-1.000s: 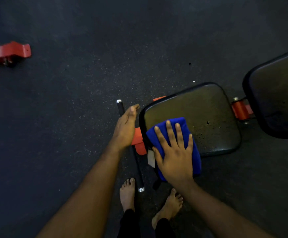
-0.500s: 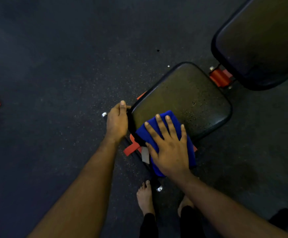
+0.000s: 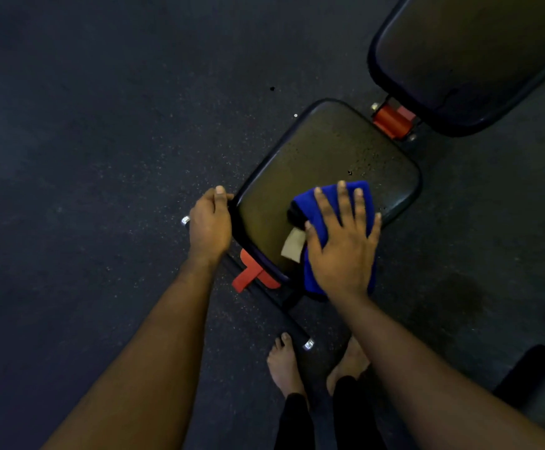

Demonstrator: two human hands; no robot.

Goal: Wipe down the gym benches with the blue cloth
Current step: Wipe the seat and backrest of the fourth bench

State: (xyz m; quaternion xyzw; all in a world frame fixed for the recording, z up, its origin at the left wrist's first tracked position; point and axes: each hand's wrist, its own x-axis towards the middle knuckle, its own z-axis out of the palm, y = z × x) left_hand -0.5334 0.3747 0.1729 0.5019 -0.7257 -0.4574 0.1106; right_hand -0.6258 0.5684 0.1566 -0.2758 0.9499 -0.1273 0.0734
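Observation:
A black padded bench seat lies in the middle of the view, with the bench's black back pad beyond it at the upper right. The folded blue cloth lies on the near right part of the seat, a pale label sticking out on its left. My right hand presses flat on the cloth with fingers spread. My left hand rests against the seat's left edge, fingers loosely bent over the rim.
A red hinge joins the seat and back pad. A red bracket and a black crossbar with chrome end caps sit under the seat's near end, close to my bare feet. Dark speckled rubber floor surrounds the bench.
My right hand has slid the cloth rightward and farther across the seat. My left hand has shifted up along the seat's left edge. The view has swung so the bench sits more diagonally.

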